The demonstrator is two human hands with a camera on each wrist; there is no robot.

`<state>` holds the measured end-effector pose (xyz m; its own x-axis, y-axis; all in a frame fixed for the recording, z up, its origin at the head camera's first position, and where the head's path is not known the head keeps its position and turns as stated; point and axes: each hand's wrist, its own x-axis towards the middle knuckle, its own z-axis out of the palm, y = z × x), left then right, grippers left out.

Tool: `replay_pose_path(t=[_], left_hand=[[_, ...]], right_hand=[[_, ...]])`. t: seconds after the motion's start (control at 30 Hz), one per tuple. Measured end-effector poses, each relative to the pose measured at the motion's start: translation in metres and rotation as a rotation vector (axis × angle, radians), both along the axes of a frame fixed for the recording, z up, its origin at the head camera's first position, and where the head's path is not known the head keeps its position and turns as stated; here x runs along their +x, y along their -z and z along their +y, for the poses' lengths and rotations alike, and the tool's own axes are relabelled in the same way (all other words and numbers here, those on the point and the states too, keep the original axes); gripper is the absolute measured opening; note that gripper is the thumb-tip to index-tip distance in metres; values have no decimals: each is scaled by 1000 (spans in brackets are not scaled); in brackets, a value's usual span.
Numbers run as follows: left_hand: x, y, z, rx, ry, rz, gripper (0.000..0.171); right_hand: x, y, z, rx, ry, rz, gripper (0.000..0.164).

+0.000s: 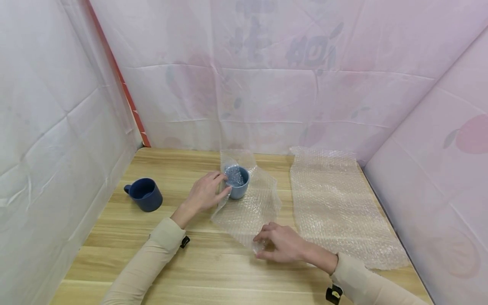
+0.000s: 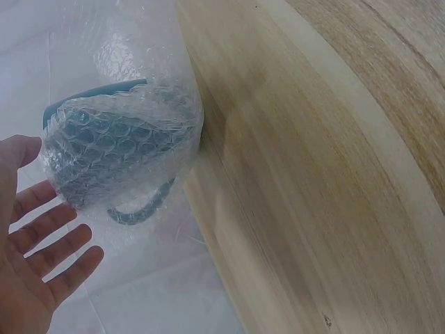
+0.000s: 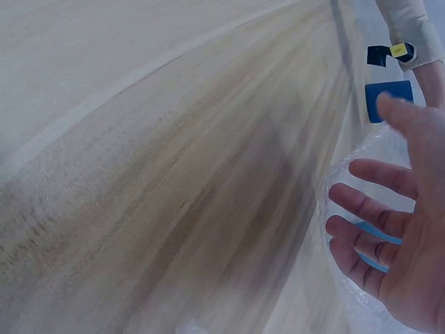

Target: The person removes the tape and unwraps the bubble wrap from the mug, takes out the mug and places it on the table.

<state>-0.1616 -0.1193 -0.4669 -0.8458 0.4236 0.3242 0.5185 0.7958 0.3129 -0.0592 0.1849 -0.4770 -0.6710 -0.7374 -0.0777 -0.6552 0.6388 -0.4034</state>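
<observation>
A light blue mug [image 1: 238, 192] stands on a sheet of bubble wrap [image 1: 253, 212], part of which is folded over its side and into its mouth. In the left wrist view the wrap covers the mug's wall, and its handle [image 2: 142, 209] shows through. My left hand [image 1: 207, 190] is at the mug's left side, fingers spread and fingertips at the wrapped wall. My right hand [image 1: 280, 243] is at the sheet's near corner, fingers loosely bent and thumb apart from them. In the right wrist view its fingers [image 3: 372, 205] lie against the wrap's edge.
A dark blue mug [image 1: 146, 197] stands upright at the left of the wooden table [image 1: 190, 271]. Another, larger bubble wrap sheet [image 1: 339, 207] lies flat at the right. Pale cloth walls [image 1: 267, 97] enclose the table at the back and both sides.
</observation>
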Motion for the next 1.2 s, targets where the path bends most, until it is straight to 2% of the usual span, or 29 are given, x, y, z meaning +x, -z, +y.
replay_pose_path(t=[0.13, 0.23, 0.63, 0.83, 1.2], left_hand=[[0, 0, 0, -2, 2, -5, 37], [0, 1, 0, -2, 2, -1, 37], [0, 0, 0, -4, 4, 20, 35], [0, 0, 0, 2, 9, 21, 35], [2, -2, 2, -17, -13, -8, 42]], right_hand=[[-2, -3, 0, -4, -10, -30, 56], [-6, -9, -1, -10, -14, -27, 56], [-37, -32, -10, -68, 10, 129, 47], [-55, -31, -15, -65, -9, 217, 49], [-78, -13, -12, 74, 15, 299, 61]])
